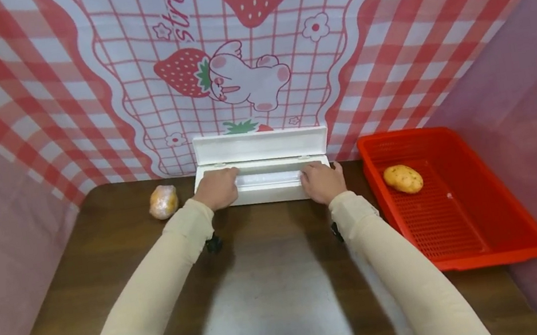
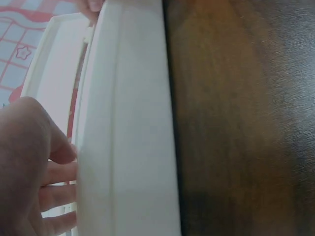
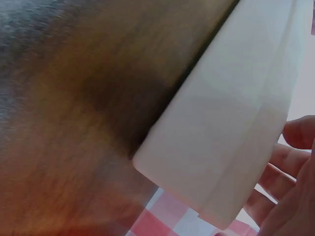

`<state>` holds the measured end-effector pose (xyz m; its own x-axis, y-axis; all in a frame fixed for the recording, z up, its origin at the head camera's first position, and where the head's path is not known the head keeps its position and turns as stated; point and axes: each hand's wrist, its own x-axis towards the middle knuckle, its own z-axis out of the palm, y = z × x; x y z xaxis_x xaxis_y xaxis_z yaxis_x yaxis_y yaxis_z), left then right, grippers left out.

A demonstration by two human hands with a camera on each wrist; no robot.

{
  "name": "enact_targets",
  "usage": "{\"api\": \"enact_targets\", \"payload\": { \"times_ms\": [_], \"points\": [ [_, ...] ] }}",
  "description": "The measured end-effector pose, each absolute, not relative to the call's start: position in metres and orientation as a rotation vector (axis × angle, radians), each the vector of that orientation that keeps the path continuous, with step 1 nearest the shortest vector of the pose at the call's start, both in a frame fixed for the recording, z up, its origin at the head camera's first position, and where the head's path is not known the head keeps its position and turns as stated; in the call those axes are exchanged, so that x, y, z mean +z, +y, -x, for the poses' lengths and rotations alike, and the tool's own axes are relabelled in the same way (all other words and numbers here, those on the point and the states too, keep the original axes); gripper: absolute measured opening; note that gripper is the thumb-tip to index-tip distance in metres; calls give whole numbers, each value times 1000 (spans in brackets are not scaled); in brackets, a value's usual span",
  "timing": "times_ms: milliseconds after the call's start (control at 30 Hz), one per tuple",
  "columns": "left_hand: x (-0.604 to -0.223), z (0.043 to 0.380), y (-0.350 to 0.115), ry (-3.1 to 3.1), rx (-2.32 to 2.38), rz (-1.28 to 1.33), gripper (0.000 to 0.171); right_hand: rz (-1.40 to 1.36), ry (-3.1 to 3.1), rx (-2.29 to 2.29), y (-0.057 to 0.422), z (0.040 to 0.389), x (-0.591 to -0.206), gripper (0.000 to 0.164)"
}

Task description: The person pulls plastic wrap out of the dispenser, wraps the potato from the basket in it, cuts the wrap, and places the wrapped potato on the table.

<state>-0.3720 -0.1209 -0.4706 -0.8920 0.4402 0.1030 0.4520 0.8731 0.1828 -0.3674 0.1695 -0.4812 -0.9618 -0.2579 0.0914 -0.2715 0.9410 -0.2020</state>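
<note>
Red-checked cloth (image 1: pixel 261 119) backs the dark wood-grain bench (image 1: pixel 120 253) — there, left hand (image 1: pixel 218 189) and right hand (image 1: pixel 324 182) reach into the white box (image 1: pixel 272 194), flanking the roll (image 1: pixel 268 178); whether pinching it, I cannot tell.

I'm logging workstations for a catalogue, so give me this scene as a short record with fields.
Surface: brown table
Centre: white box, lid raised at the back
Box contents: pale roll
Hands: left hand at the box's left end, right hand at its right; exact grip unclear
Left side: film-wrapped item
Right side: red basket holding one potato
</note>
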Motion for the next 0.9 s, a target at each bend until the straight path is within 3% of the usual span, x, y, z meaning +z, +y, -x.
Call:
{"api": "enact_targets", "payload": {
  "times_ms": [133, 300, 400, 500, 700, 900],
  "points": [
    [-462, 380, -121, -3082, -407, 667, 43, -396, -3062, 382, 170, 375, -470, 34],
    [-455, 385, -123, -3091, -454, 721, 21, -452, -3084, 342, 170, 385, -462, 30],
    [-454, 387, -126, -3053, -489, 756, 36, -504, -3049, 263, 170, 391, -460, 27],
    [-455, 387, -129, -3029, -547, 741, 41, -544, -3016, 197, 171, 393, -462, 24],
    [-463, 390, -132, -3012, -594, 646, 21, -614, -2912, 129, 176, 396, -471, 17],
    [-467, 392, -132, -3002, -566, 630, 19, -625, -2839, 143, 179, 397, -478, 12]
  ]
}}
